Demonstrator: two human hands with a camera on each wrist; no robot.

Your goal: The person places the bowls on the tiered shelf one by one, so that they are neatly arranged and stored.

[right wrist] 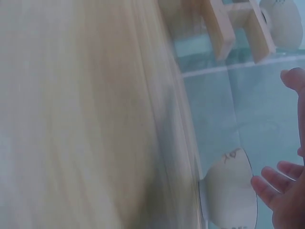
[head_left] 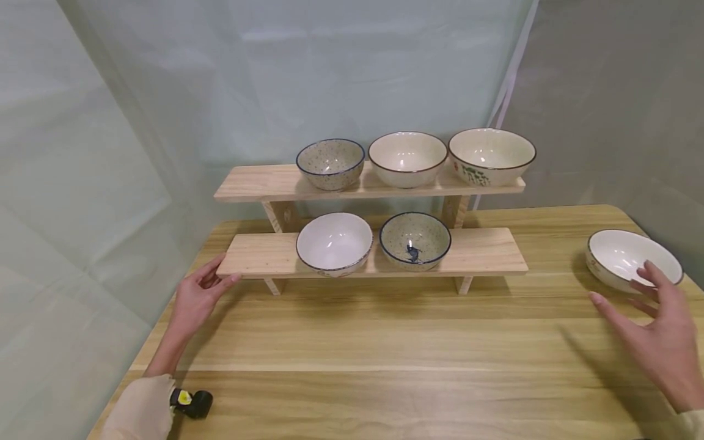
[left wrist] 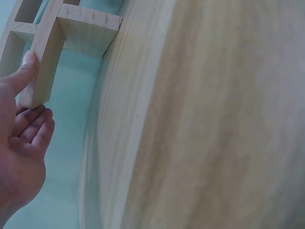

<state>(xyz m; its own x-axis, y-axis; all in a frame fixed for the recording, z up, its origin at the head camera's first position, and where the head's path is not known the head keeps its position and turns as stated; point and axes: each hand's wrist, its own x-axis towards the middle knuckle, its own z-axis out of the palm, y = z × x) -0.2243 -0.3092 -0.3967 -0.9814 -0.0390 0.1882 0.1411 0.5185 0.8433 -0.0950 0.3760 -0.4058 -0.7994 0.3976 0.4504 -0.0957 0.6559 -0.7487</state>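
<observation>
My left hand [head_left: 195,299] grips the left end of the lower board of a two-tier wooden shelf [head_left: 258,253]. In the left wrist view its thumb lies on one face of the board and the fingers curl at the end. My right hand [head_left: 657,333], thumb and fingers spread, is in front of a white bowl with a dark rim [head_left: 610,278] on the table at the right. In the right wrist view the fingers [right wrist: 269,191] overlap that bowl's rim; whether they touch it I cannot tell. Nothing is held in the right hand.
On the upper tier stand a speckled bowl [head_left: 330,180], a cream bowl [head_left: 407,177] and a leaf-patterned bowl [head_left: 495,177]. The lower tier bears a white bowl [head_left: 334,241] and a speckled bowl with a blue motif [head_left: 415,235]. Pale curtains [head_left: 341,73] hang behind the wooden table [head_left: 352,391].
</observation>
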